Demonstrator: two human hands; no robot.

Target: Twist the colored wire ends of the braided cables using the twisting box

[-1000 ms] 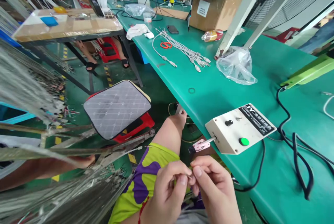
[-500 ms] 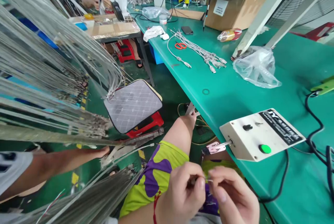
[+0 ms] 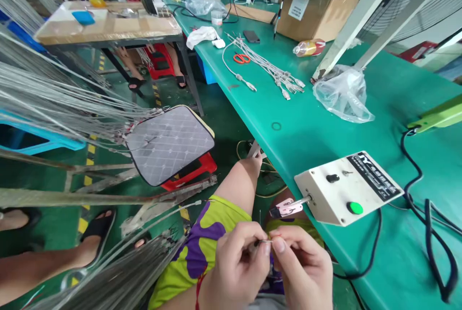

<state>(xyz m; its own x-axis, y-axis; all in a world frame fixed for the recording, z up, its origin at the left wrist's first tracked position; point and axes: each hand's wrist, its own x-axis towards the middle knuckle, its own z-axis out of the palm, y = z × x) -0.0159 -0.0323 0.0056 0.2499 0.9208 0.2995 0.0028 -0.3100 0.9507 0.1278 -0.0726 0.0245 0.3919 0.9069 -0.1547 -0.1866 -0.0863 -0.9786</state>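
My left hand (image 3: 238,264) and my right hand (image 3: 305,266) meet over my lap, thumbs and forefingers closed in a pinch. Between the fingertips runs a short thin wire (image 3: 266,241), held from both sides; the rest of it is hidden by my fingers. Just above my right hand, a pink clip (image 3: 290,208) sits on a metal shaft. That shaft comes out of a cream control box (image 3: 337,194) with a green button and a black knob, standing at the table's edge.
On the green table (image 3: 267,146) lie grey USB cables (image 3: 265,67), orange-handled scissors (image 3: 241,58), a phone (image 3: 251,36), a bottle (image 3: 309,47) and a plastic bag (image 3: 344,93). Long cables hang at left beside a cushioned stool (image 3: 173,144). Another person works at the far bench (image 3: 108,35).
My hands have drawn closer together around the wire. The view has shifted slightly right. At left, a person's reaching arm is gone from view, and the hanging cables have swung; legs and sandals now show.
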